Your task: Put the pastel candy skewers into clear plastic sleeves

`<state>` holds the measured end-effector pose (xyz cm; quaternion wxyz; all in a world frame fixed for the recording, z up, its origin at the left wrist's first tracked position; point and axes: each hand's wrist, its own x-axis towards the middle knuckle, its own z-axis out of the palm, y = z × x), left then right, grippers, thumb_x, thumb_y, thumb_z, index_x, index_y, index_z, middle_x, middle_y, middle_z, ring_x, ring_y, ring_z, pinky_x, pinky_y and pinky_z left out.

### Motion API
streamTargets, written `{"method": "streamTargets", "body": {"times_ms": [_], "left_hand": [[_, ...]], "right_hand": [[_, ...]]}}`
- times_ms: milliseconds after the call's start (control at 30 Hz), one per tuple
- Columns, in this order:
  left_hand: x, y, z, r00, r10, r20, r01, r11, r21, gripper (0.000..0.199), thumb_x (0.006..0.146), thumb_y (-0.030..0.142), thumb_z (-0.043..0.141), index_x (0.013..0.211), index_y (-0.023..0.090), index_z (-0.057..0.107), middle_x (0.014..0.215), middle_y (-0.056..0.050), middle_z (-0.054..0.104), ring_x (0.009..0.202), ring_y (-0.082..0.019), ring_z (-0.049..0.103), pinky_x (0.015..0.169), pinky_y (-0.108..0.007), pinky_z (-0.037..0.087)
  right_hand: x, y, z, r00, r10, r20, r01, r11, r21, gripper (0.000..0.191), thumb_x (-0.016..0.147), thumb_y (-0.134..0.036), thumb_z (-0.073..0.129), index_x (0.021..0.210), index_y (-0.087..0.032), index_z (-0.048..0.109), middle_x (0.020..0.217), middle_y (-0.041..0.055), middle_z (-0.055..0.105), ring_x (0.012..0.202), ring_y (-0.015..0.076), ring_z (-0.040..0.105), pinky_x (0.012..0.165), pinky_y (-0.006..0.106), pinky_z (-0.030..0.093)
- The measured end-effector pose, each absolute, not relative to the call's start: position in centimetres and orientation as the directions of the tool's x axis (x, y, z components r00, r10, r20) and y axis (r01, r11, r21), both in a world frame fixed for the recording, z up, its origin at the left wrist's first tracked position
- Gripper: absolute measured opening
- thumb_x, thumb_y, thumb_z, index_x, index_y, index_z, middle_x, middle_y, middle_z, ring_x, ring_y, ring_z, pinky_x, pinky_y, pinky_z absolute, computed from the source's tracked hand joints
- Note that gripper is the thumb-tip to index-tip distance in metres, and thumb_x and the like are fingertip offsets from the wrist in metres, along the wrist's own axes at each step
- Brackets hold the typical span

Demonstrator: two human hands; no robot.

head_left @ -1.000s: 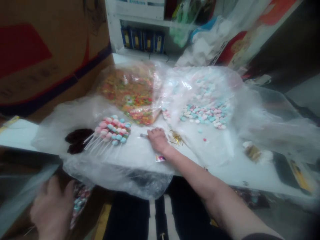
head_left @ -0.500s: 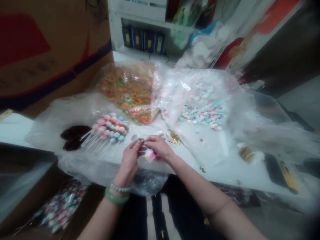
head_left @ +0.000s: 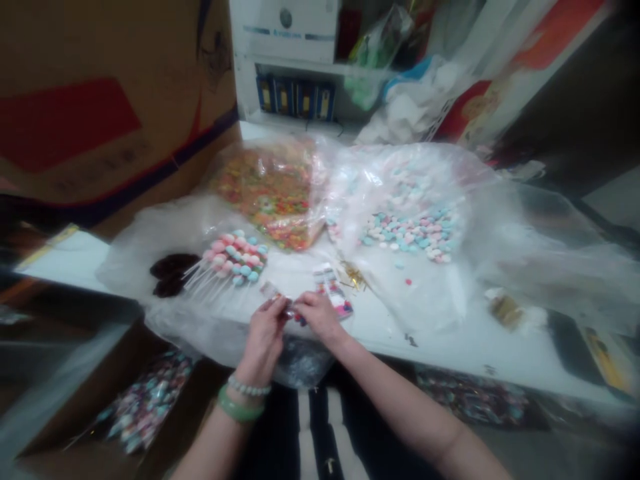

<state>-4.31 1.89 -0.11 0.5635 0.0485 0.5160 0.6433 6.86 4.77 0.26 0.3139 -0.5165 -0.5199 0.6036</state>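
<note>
Near the table's front edge, my left hand point(head_left: 267, 328) and my right hand point(head_left: 319, 315) meet with fingers pinched around a small clear packet point(head_left: 271, 291), whose contents are blurred. Just beyond my right hand lies a stack of printed packets point(head_left: 331, 287). Gold twist ties point(head_left: 354, 275) are scattered to its right. Left of my hands rests a bundle of pink, white and blue candy sticks point(head_left: 235, 257) with white stems. Behind it, a clear bag holds orange and green candies point(head_left: 273, 193).
Loose pastel candies point(head_left: 410, 230) lie on an open plastic bag at the right. Dark brown fuzzy items point(head_left: 173, 273) sit at the left. Below the table, a cardboard box point(head_left: 65, 448) holds wrapped candies. A large carton point(head_left: 115, 87) stands back left.
The view has shifted, moving the scene slightly right and down. My hands now sit nearer the table edge, and the printed packets behind my right hand are more exposed.
</note>
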Motion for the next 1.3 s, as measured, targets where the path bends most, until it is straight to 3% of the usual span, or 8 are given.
{"method": "streamTargets", "body": {"times_ms": [233, 433, 567, 733, 967, 1067, 1167, 1300], "left_hand": [[-6.0, 1.3, -0.3, -0.454, 0.757, -0.469, -0.697, 0.026, 0.717, 0.025, 0.061, 0.025, 0.083, 0.072, 0.013, 0.064, 0.066, 0.0, 0.064, 0.057, -0.011, 0.057, 0.053, -0.021, 0.047], [-9.3, 1.4, -0.2, -0.523, 0.679, -0.515, -0.704, -0.004, 0.71, 0.012, 0.073, 0.007, 0.072, 0.067, 0.012, 0.062, 0.062, 0.0, 0.062, 0.054, -0.009, 0.057, 0.051, -0.018, 0.046], [-9.9, 1.2, 0.1, -0.565, 0.62, -0.544, -0.74, -0.091, 0.666, 0.017, 0.083, 0.008, 0.063, 0.068, 0.015, 0.058, 0.058, 0.003, 0.057, 0.048, -0.007, 0.051, 0.049, -0.016, 0.046], [-10.4, 0.5, 0.6, -0.359, 0.672, -0.648, -0.72, 0.243, 0.65, 0.012, 0.086, 0.008, 0.061, 0.075, 0.011, 0.064, 0.068, -0.003, 0.064, 0.053, -0.011, 0.057, 0.048, -0.021, 0.051], [-13.4, 0.0, 0.0, -0.348, 0.695, -0.629, -0.669, 0.285, 0.686, 0.01, 0.085, 0.006, 0.061, 0.084, 0.01, 0.07, 0.081, -0.007, 0.069, 0.063, -0.014, 0.065, 0.054, -0.024, 0.057], [-14.5, 0.2, -0.2, -0.344, 0.66, -0.668, -0.675, 0.321, 0.665, 0.012, 0.083, 0.003, 0.061, 0.084, 0.009, 0.071, 0.081, -0.007, 0.07, 0.065, -0.015, 0.066, 0.053, -0.023, 0.057], [-15.5, 0.5, -0.4, -0.406, 0.603, -0.686, -0.7, 0.278, 0.658, 0.013, 0.083, 0.004, 0.06, 0.079, 0.01, 0.07, 0.074, -0.006, 0.069, 0.061, -0.014, 0.064, 0.047, -0.02, 0.053], [-17.1, 0.3, -0.7, -0.51, 0.542, -0.668, -0.693, 0.202, 0.693, 0.008, 0.075, 0.004, 0.067, 0.072, 0.011, 0.068, 0.067, -0.003, 0.067, 0.056, -0.012, 0.061, 0.047, -0.018, 0.051]], "right_hand": [[5.6, 3.6, 0.1, -0.268, 0.94, -0.209, 0.161, -0.171, -0.972, 0.009, 0.07, -0.023, 0.06, 0.062, -0.019, 0.059, 0.058, -0.0044, 0.056, 0.061, 0.0125, 0.05, 0.06, 0.023, 0.039], [3.7, 3.1, -0.3, -0.353, 0.897, -0.267, 0.287, -0.168, -0.943, 0.013, 0.076, -0.021, 0.058, 0.063, -0.019, 0.06, 0.059, -0.0043, 0.057, 0.063, 0.0128, 0.053, 0.062, 0.023, 0.04], [2.1, 2.9, -0.9, -0.391, 0.909, -0.146, 0.384, 0.016, -0.923, 0.017, 0.084, -0.017, 0.055, 0.068, -0.019, 0.061, 0.067, -0.0025, 0.061, 0.07, 0.0131, 0.056, 0.069, 0.022, 0.04], [1.2, 3.8, -1.3, -0.467, 0.883, -0.04, 0.59, 0.278, -0.758, 0.018, 0.094, -0.02, 0.051, 0.08, -0.018, 0.062, 0.077, 0.0017, 0.066, 0.074, 0.0149, 0.058, 0.07, 0.024, 0.037], [-0.8, 4.9, -1.6, -0.553, 0.831, -0.056, 0.562, 0.323, -0.761, 0.014, 0.092, -0.016, 0.055, 0.08, -0.019, 0.062, 0.081, 0.0011, 0.067, 0.077, 0.014, 0.059, 0.071, 0.023, 0.038], [-1.5, 5.7, -1.4, -0.553, 0.828, -0.093, 0.467, 0.216, -0.858, 0.014, 0.087, -0.015, 0.059, 0.074, -0.019, 0.06, 0.074, -0.0014, 0.064, 0.075, 0.0134, 0.058, 0.072, 0.023, 0.039], [-2.6, 6.8, -0.9, -0.495, 0.821, -0.285, 0.257, -0.176, -0.95, 0.014, 0.087, -0.018, 0.056, 0.073, -0.019, 0.058, 0.063, -0.0039, 0.057, 0.059, 0.0115, 0.055, 0.062, 0.022, 0.041], [-5.5, 8.3, -0.6, -0.476, 0.68, -0.558, -0.018, -0.642, -0.767, 0.009, 0.087, -0.019, 0.054, 0.079, -0.017, 0.056, 0.053, -0.005, 0.054, 0.035, 0.0079, 0.038, 0.04, 0.021, 0.028]]}}
